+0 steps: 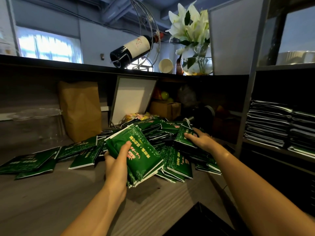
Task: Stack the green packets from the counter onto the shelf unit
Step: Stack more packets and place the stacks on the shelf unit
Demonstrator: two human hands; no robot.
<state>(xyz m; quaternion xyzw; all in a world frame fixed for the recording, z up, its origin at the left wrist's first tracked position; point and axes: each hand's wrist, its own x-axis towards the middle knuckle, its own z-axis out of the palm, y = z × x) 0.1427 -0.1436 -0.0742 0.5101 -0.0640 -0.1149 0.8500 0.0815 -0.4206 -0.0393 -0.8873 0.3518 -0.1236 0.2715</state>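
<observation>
A heap of green packets (163, 133) covers the grey wood-grain counter (68, 193), with loose ones spread to the left (29, 161). My left hand (116, 165) grips a small stack of green packets (136, 150), thumb on top, held above the counter. My right hand (198, 137) holds another green packet (183, 137) at the right side of the heap, fingers curled round its edge. The shelf unit (247, 106) stands at the right, with stacked packets (272, 123) lying on one shelf.
A brown paper bag (80, 109) and a leaning white board (133, 97) stand behind the heap. A cardboard box (165, 109) sits further back. On the ledge above are a wine bottle in a wire holder (131, 48) and a vase of white lilies (196, 53).
</observation>
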